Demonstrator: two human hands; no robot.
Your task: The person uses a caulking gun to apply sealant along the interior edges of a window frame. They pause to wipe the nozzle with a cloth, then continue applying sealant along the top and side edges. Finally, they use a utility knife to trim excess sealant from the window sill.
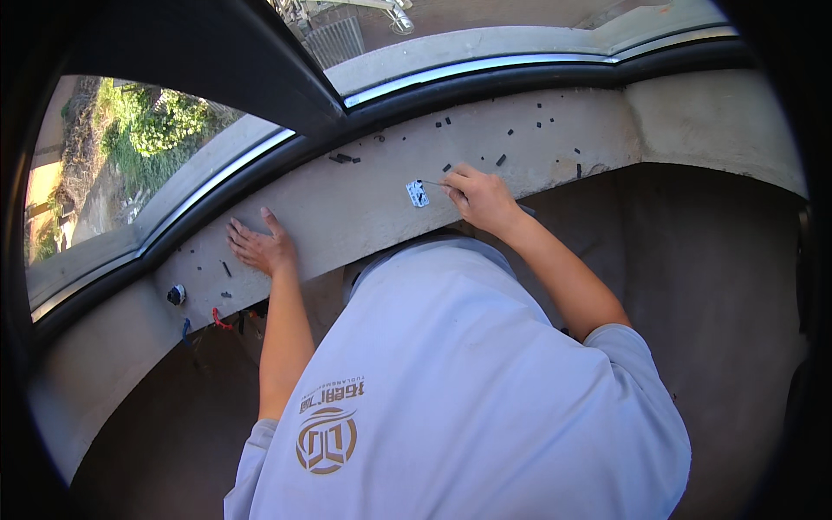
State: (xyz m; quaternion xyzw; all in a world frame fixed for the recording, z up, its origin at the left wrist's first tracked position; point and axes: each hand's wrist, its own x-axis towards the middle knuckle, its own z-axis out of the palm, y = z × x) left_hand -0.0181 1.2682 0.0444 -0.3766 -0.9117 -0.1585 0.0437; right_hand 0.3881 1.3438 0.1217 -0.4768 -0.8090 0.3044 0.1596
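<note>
My left hand (263,245) lies on the grey concrete sill (347,196), thumb apart and fingers stretched out, with nothing in it. On the right, my right hand (481,198) is closed around a slim tool (432,183). A thin metal tip sticks out past the fingers, and its kind is hard to make out because the hand covers most of it. That tip reaches the upper edge of a small white and blue card or packet (418,194) lying on the sill. A dark smudge or bit shows on the packet at the tip.
Small black scraps (345,159) are scattered over the sill. Left of my left hand sit a dark roll with a white part (177,295) and a red strip (222,320) at the edge. A black window frame (485,97) runs along the back, with glass behind it.
</note>
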